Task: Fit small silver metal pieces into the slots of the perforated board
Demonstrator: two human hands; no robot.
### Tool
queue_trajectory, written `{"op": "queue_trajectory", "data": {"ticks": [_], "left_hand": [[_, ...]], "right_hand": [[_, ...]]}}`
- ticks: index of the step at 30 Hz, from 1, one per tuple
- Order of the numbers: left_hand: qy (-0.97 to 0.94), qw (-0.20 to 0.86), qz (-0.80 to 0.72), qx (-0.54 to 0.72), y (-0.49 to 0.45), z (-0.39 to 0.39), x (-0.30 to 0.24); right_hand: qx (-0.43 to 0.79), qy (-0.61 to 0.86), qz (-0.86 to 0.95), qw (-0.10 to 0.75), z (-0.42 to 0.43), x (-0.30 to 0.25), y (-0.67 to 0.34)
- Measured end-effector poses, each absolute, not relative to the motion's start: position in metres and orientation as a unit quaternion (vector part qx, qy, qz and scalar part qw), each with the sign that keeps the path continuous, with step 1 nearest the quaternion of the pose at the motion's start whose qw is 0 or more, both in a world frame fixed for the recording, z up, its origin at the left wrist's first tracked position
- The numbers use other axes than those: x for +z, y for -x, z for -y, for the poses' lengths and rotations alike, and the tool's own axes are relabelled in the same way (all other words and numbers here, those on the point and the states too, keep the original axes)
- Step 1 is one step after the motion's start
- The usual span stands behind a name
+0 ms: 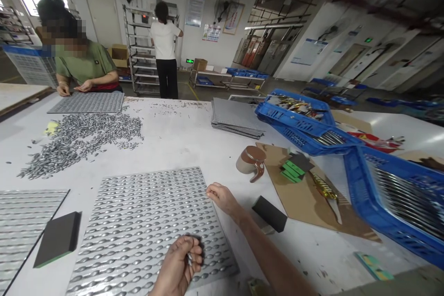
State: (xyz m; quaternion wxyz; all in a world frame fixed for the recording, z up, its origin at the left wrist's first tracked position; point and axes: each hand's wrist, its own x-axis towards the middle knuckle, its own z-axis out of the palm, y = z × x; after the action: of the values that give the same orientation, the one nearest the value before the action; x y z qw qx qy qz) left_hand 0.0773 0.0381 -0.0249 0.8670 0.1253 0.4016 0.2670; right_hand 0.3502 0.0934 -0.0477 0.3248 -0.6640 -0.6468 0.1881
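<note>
A grey board [149,222] lies in front of me, covered with rows of small silver almond-shaped pieces. Over its lower right part is my left hand [180,261], palm turned up and fingers curled around small silver pieces, one of which glints between them. At the board's right edge, my right hand [222,198] has its thumb and fingertips pinched together; whatever is between them is too small to see. Farther off to the left, a heap of loose silver pieces [93,136] is spread on the white table [173,143].
Nearby are a second filled board [24,222], dark blocks [58,238] [269,212], a brown-lidded cup [251,162], and a stack of grey sheets [236,115]. Blue crates [398,203] line the right side. Across the table a co-worker [86,64] handles another board [86,102].
</note>
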Motion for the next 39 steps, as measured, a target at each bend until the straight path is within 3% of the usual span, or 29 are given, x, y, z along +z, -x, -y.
{"op": "queue_trajectory", "data": {"ticks": [7, 11, 16, 21, 27, 31, 34, 39], "left_hand": [[-0.043, 0.896, -0.333, 0.292, -0.072, -0.044, 0.0], [-0.018, 0.899, -0.294, 0.325, -0.073, -0.045, 0.017], [-0.041, 0.894, -0.343, 0.287, -0.076, -0.037, 0.021], [-0.134, 0.896, -0.33, 0.265, -0.08, -0.03, 0.004], [-0.439, 0.779, -0.347, 0.283, -0.077, -0.03, -0.009], [-0.503, 0.737, -0.343, 0.293, -0.073, -0.032, -0.004], [-0.503, 0.726, -0.365, 0.295, -0.073, -0.032, 0.001], [-0.433, 0.753, -0.385, 0.311, -0.079, -0.031, 0.001]], "right_hand": [[0.162, 0.664, 0.646, 0.338, -0.061, -0.005, -0.312], [0.197, 0.544, 0.773, 0.259, -0.019, 0.029, -0.26], [0.175, 0.568, 0.78, 0.197, 0.016, 0.024, -0.227], [0.241, 0.615, 0.706, 0.256, 0.027, 0.007, -0.232], [0.491, 0.625, 0.45, 0.408, 0.021, 0.008, -0.241], [0.612, 0.58, 0.306, 0.443, 0.019, 0.001, -0.238], [0.602, 0.582, 0.284, 0.467, 0.023, -0.002, -0.228], [0.485, 0.616, 0.397, 0.476, 0.025, -0.005, -0.226]]}}
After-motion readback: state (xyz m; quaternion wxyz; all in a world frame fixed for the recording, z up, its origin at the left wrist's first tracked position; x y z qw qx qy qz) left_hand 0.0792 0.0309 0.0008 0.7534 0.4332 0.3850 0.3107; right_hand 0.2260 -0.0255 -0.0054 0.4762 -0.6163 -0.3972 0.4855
